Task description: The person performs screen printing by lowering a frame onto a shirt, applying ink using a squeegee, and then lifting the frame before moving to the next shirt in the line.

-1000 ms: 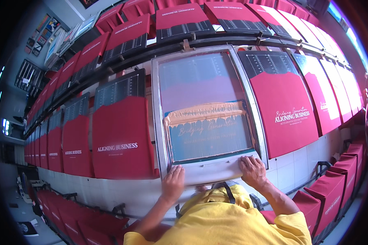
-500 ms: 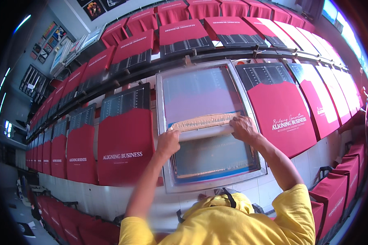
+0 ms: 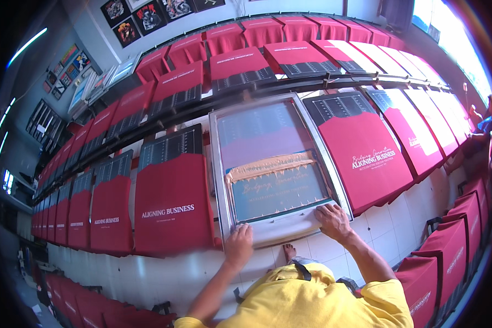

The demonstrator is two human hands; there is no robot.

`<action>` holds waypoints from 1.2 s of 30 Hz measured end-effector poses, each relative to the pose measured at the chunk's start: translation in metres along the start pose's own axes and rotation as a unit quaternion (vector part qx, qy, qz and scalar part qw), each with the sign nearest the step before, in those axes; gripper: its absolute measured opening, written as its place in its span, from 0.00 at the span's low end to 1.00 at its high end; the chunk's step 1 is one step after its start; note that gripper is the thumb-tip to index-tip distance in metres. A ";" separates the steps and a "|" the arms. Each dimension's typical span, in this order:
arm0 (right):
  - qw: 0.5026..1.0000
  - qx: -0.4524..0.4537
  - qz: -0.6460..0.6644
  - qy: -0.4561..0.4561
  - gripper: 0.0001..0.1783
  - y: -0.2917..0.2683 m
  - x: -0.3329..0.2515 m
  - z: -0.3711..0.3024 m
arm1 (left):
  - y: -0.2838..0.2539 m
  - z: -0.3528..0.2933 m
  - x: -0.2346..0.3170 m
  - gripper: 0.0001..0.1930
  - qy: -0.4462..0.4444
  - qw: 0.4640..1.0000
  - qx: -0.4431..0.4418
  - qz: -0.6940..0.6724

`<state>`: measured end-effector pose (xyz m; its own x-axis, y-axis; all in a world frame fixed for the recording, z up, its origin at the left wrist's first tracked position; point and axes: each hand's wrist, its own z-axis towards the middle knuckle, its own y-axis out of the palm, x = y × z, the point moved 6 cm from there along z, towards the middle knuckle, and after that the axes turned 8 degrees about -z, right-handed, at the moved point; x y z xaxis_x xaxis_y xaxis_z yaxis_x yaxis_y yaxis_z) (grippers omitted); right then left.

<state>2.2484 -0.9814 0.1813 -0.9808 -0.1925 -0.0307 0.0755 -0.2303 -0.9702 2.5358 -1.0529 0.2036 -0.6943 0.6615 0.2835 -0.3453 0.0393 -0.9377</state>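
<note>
Whitish squeegee [image 3: 284, 226], long and broad.

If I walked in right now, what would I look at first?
Probably the rows of red cloth on both sides. Next, the silver frame in the middle, with a peach band across it and the left hand and right hand on a pale bar at its near end. Below, a bright yellow shirt stands out.

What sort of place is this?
Likely a screen-printing workshop: a silver metal-framed rectangular mesh screen bearing peach ink, a long pale squeegee, and rows of red fabric pieces on flat black boards.
</note>
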 end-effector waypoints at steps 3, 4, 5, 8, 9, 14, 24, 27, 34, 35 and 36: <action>0.999 -0.038 -0.003 0.000 0.31 -0.004 -0.010 -0.015 | 0.002 -0.012 0.008 0.24 -0.022 1.000 -0.021 0.004; 0.999 -0.045 -0.011 -0.005 0.36 0.002 -0.012 -0.019 | 0.006 -0.016 0.012 0.26 -0.027 0.999 -0.029 0.001; 0.999 -0.037 0.003 -0.004 0.37 0.006 -0.014 -0.023 | 0.014 -0.022 0.009 0.30 -0.024 0.999 -0.049 0.004; 0.998 -0.041 0.047 0.005 0.41 0.002 -0.016 -0.027 | 0.018 -0.029 0.012 0.32 -0.009 0.998 -0.057 0.006; 0.998 -0.031 0.057 0.006 0.41 0.000 -0.018 -0.026 | 0.026 -0.033 0.004 0.33 0.004 0.997 -0.075 0.035; 0.979 0.003 0.162 0.120 0.30 0.002 0.017 -0.023 | -0.013 -0.015 0.005 0.35 -0.024 0.992 -0.074 -0.102; 0.838 0.139 0.250 0.464 0.13 0.070 0.124 -0.016 | 0.029 -0.029 -0.152 0.20 -0.341 0.920 0.038 -0.191; 0.811 0.136 0.284 0.493 0.13 0.078 0.127 -0.017 | 0.034 -0.033 -0.163 0.19 -0.369 0.886 0.087 -0.266; 0.807 0.107 0.277 0.511 0.15 0.075 0.131 -0.014 | 0.026 -0.033 -0.155 0.17 -0.371 0.840 0.161 -0.361; 0.806 0.109 0.280 0.510 0.15 0.073 0.131 -0.017 | 0.026 -0.040 -0.158 0.16 -0.361 0.837 0.195 -0.361; 0.809 0.131 0.281 0.500 0.15 0.084 0.135 -0.023 | 0.022 -0.034 -0.150 0.16 -0.360 0.829 0.196 -0.380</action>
<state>2.1177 -1.0045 0.0905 -0.4235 0.5009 -0.7548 0.4667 -0.5935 -0.6557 2.6536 -1.1258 0.1333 -0.3298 -0.0676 0.9416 -0.9367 -0.1005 -0.3353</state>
